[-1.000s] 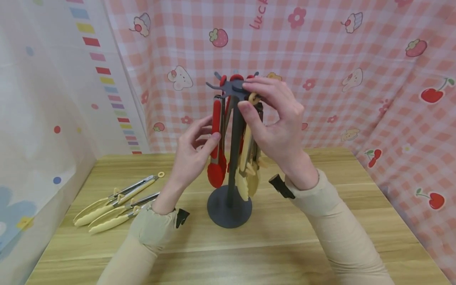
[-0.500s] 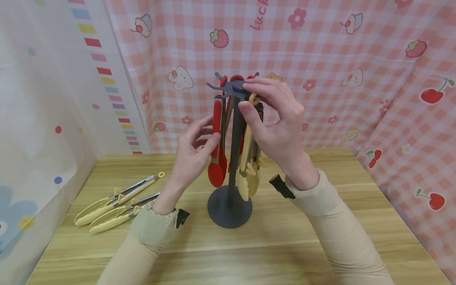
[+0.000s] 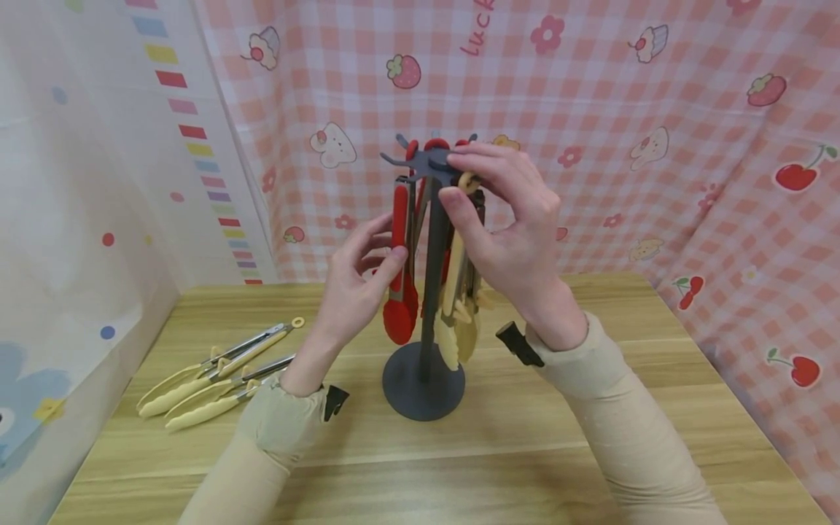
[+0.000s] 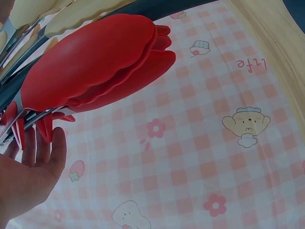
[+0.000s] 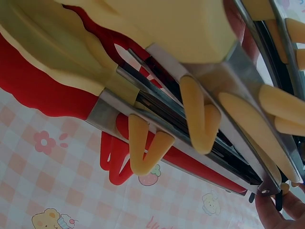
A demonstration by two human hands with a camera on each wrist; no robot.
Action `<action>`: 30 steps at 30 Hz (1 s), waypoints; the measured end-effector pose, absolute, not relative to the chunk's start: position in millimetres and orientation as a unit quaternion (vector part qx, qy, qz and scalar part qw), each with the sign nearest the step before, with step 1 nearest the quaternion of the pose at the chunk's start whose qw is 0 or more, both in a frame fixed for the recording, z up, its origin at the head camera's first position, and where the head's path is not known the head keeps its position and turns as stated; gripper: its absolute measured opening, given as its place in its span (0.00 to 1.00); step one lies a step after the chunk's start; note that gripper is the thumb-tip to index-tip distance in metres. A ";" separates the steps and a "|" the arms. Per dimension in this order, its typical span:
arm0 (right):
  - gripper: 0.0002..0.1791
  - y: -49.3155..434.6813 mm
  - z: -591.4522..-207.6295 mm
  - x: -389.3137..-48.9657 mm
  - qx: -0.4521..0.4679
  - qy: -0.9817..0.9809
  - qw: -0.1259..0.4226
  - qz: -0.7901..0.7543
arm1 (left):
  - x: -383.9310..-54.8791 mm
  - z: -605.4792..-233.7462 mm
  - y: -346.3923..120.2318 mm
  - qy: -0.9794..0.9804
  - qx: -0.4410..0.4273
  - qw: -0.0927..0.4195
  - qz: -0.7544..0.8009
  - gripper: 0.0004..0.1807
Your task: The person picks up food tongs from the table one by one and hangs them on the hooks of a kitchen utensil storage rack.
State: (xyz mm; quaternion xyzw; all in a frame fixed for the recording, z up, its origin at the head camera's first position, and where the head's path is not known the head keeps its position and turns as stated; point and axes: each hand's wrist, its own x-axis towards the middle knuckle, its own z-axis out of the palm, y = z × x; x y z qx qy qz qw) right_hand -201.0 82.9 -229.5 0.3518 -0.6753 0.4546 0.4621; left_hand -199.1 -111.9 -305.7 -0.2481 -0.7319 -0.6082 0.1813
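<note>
A dark grey stand (image 3: 423, 390) with a hooked top stands upright on the table, with red and cream tongs hanging around its post. My left hand (image 3: 354, 284) holds red tongs (image 3: 399, 240) by the handle, thumb in front and fingers behind. Their red heads (image 4: 95, 62) fill the upper left of the left wrist view. At the stand's top, my right hand (image 3: 512, 219) grips the hooked rim, fingers above and thumb lower, beside the ring of cream tongs (image 3: 453, 292). Cream heads and handles (image 5: 190, 28) crowd the right wrist view, and red tongs show behind them.
Two more cream tongs (image 3: 216, 364) lie on the wooden table (image 3: 512, 452) at the left, partly behind my left forearm. A pink checked cloth (image 3: 590, 87) hangs at the back and right. White patterned cloth (image 3: 85, 219) hangs at the left.
</note>
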 end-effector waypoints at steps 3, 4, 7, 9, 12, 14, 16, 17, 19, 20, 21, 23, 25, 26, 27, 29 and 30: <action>0.35 83.0 -230.2 -200.9 0.351 -0.676 0.463 0.455 | -199.3 -306.5 -111.7 -0.732 -0.248 0.180 -0.608 0.27; 0.35 83.1 -230.3 -200.9 0.350 -0.675 0.463 0.455 | -199.1 -306.6 -111.7 -0.733 -0.247 0.179 -0.608 0.28; 0.35 83.1 -230.7 -201.0 0.350 -0.674 0.465 0.455 | -199.5 -307.4 -111.9 -0.734 -0.246 0.175 -0.608 0.28; 0.35 83.1 -230.7 -200.9 0.350 -0.673 0.467 0.455 | -199.8 -308.1 -112.5 -0.736 -0.244 0.172 -0.608 0.28; 0.35 83.3 -230.3 -200.8 0.351 -0.675 0.467 0.451 | -200.5 -309.2 -113.6 -0.739 -0.242 0.169 -0.606 0.29; 0.34 83.8 -229.6 -201.0 0.354 -0.677 0.469 0.443 | -200.5 -309.7 -114.3 -0.743 -0.241 0.168 -0.602 0.30; 0.34 84.5 -229.0 -201.4 0.358 -0.680 0.471 0.432 | -200.3 -309.8 -114.8 -0.746 -0.241 0.166 -0.598 0.30; 0.33 85.0 -228.8 -201.6 0.359 -0.682 0.473 0.427 | -200.2 -310.0 -115.1 -0.748 -0.241 0.166 -0.596 0.31; 0.33 85.6 -228.3 -201.9 0.362 -0.685 0.474 0.418 | -200.1 -310.2 -115.6 -0.749 -0.242 0.166 -0.594 0.31; 0.33 85.9 -228.1 -202.0 0.363 -0.686 0.474 0.415 | -200.0 -310.5 -116.1 -0.749 -0.242 0.167 -0.593 0.31; 0.33 86.3 -227.9 -202.1 0.363 -0.688 0.475 0.412 | -199.8 -310.6 -116.5 -0.750 -0.243 0.168 -0.592 0.31; 0.33 87.2 -227.2 -202.1 0.364 -0.690 0.473 0.409 | -199.3 -311.0 -117.6 -0.750 -0.246 0.172 -0.589 0.31; 0.33 88.1 -226.7 -202.1 0.363 -0.694 0.473 0.404 | -198.5 -311.5 -118.9 -0.752 -0.250 0.176 -0.585 0.31; 0.32 88.6 -226.5 -202.1 0.364 -0.695 0.473 0.401 | -198.2 -312.0 -119.6 -0.752 -0.252 0.178 -0.582 0.31; 0.32 89.0 -226.3 -202.0 0.364 -0.697 0.474 0.397 | -197.8 -312.7 -120.4 -0.754 -0.255 0.180 -0.579 0.32; 0.33 89.5 -226.1 -201.9 0.364 -0.702 0.476 0.386 | -197.0 -314.1 -122.2 -0.757 -0.258 0.183 -0.572 0.32; 0.33 89.6 -225.9 -201.9 0.364 -0.703 0.477 0.382 | -196.4 -314.6 -123.0 -0.759 -0.259 0.184 -0.569 0.32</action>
